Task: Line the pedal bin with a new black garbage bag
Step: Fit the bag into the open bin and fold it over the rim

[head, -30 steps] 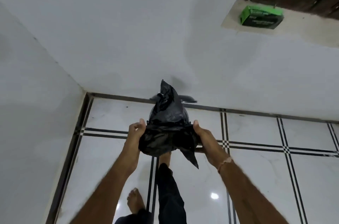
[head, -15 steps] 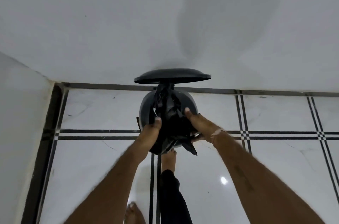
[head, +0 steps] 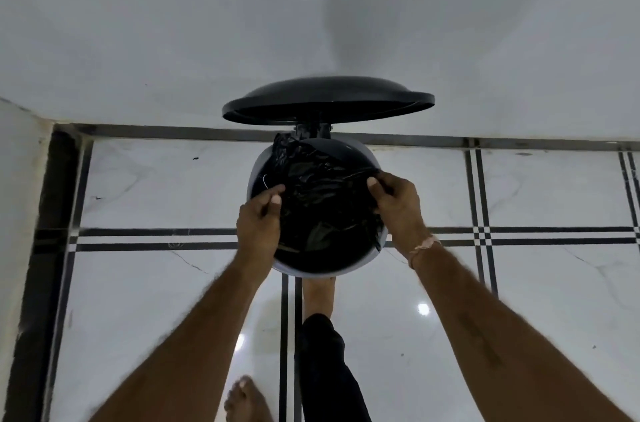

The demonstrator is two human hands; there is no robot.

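Observation:
A round pedal bin (head: 325, 270) with a pale outer rim stands on the floor against the wall, its black lid (head: 327, 99) raised. A crumpled black garbage bag (head: 325, 193) fills the bin's mouth, with one corner draped over the far-left rim. My left hand (head: 259, 219) pinches the bag's edge at the left rim. My right hand (head: 394, 205) pinches it at the right rim. A bare foot (head: 318, 293) sits right at the bin's front, over where the pedal would be.
The white wall (head: 311, 23) rises directly behind the bin, and a second wall (head: 17, 214) closes the corner at left. Glossy white floor tiles (head: 519, 317) with black stripes spread to the right. My other bare foot (head: 246, 401) is near the bottom edge.
The view has dropped onto the bin. The bag has gone from a bunched cone held above the bin down into its mouth, and my hands have spread apart to the left and right rims.

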